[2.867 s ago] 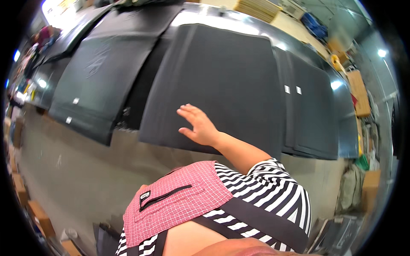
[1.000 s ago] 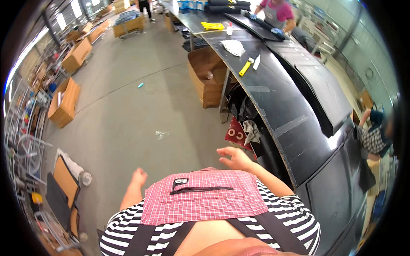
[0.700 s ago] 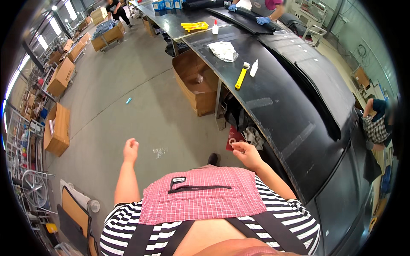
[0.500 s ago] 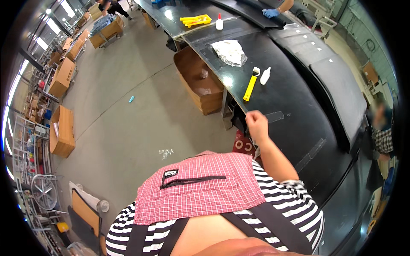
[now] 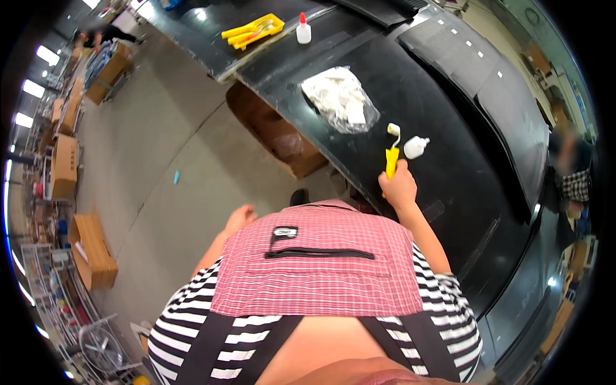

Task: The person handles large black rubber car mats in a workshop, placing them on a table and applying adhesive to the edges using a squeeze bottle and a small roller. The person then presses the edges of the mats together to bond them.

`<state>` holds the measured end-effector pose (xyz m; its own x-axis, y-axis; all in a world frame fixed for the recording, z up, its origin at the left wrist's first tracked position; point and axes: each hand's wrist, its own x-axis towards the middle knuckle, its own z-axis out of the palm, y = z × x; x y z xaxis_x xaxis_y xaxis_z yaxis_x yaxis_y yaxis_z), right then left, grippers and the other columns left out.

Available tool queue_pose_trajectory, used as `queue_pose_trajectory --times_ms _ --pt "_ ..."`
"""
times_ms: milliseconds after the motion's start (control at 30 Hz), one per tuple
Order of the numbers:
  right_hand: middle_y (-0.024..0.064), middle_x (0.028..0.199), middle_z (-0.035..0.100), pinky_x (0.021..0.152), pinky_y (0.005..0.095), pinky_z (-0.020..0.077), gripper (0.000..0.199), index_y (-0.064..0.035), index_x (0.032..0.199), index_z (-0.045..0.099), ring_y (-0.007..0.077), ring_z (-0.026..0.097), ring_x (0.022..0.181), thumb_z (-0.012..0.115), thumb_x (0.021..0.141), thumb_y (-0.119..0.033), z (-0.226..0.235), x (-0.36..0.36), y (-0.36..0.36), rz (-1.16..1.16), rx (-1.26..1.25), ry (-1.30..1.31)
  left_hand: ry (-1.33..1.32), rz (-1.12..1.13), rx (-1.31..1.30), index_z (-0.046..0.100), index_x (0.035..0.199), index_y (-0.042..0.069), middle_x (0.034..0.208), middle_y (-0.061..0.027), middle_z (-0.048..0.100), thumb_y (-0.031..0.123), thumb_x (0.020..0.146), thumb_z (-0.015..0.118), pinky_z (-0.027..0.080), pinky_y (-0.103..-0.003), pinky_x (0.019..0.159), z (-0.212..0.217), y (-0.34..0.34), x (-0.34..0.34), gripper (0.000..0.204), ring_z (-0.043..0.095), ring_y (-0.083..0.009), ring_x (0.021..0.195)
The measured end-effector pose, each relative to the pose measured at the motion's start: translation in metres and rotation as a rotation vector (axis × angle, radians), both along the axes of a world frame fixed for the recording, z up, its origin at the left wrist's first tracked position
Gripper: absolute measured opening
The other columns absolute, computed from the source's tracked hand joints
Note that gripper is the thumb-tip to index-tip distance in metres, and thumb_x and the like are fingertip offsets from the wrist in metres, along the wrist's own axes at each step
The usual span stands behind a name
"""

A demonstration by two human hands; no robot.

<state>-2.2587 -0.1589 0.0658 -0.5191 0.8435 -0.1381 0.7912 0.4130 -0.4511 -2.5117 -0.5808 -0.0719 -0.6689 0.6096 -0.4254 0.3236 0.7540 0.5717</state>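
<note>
Head view, item by item. Right hand [image 5: 398, 186]: closed round the handle end of a yellow tool [image 5: 390, 162] lying on the black worktop [image 5: 462, 128], so I judge it is being picked up. White squeeze bottle [image 5: 415, 147]: just beside the tool. Clear bag [image 5: 340, 99]: farther along. Left hand [image 5: 240, 217]: low by my side over the floor, holding nothing, fingers loose; spread hard to tell.

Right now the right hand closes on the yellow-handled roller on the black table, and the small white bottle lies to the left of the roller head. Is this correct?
Not quite. In the head view the right hand does grip the yellow-handled roller on the black table, but the small white bottle lies to the right of the roller head.
</note>
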Motion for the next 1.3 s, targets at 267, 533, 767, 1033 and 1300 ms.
queue_pose_trajectory --times_ms 267,533,767,1033,1300 --pt "0.0172 0.099 0.064 0.081 0.0366 0.0515 0.027 -0.0088 0.115 0.049 0.0303 0.065 0.088 0.06 0.09 -0.009 0.009 0.035 -0.056 -0.241 -0.08 0.5 0.123 -0.476 0.79 0.067 0.088 0.004 0.086 -0.0099 0.062 0.011 0.087 0.07 0.05 -0.036 0.07 0.203 0.308 -0.112 0.008 0.062 -0.0264 0.077" --pt "0.0011 0.081 0.055 0.068 0.0246 0.0464 0.021 -0.0075 0.1 0.057 0.0101 0.055 0.07 0.073 0.088 -0.001 -0.007 0.032 -0.026 -0.717 -0.196 1.037 0.471 -0.853 0.476 0.063 0.091 0.003 0.098 -0.0144 0.067 0.013 0.091 0.062 0.054 -0.041 0.076 0.148 0.389 -0.042 0.01 0.067 -0.0347 0.088" --pt "0.003 0.094 0.062 0.067 0.0226 0.0461 0.055 -0.0041 0.13 0.056 0.0086 0.055 0.07 0.079 0.081 0.003 -0.008 -0.015 0.031 -0.738 -0.352 1.123 0.453 -0.719 0.345 0.06 0.096 0.004 0.099 -0.0177 0.066 0.022 0.09 0.069 0.056 -0.044 0.076 0.134 0.408 -0.034 0.022 0.068 -0.0354 0.093" --pt "0.0039 0.096 0.063 0.065 0.0248 0.0466 0.048 -0.0041 0.123 0.057 0.0108 0.055 0.07 0.081 0.081 -0.003 -0.017 -0.021 0.055 -0.757 -0.409 1.004 0.529 -0.645 0.402 0.06 0.092 0.008 0.091 -0.0119 0.066 0.018 0.084 0.072 0.055 -0.043 0.074 0.127 0.398 -0.023 0.017 0.068 -0.0332 0.086" --pt "0.0045 0.094 0.062 0.061 0.0243 0.0452 0.044 -0.0028 0.121 0.058 0.0102 0.054 0.066 0.079 0.083 -0.005 -0.022 -0.009 0.065 -0.733 -0.488 0.992 0.622 -0.64 0.477 0.061 0.091 0.009 0.094 -0.0099 0.063 0.02 0.078 0.076 0.053 -0.041 0.075 0.132 0.391 -0.015 0.023 0.066 -0.0305 0.086"
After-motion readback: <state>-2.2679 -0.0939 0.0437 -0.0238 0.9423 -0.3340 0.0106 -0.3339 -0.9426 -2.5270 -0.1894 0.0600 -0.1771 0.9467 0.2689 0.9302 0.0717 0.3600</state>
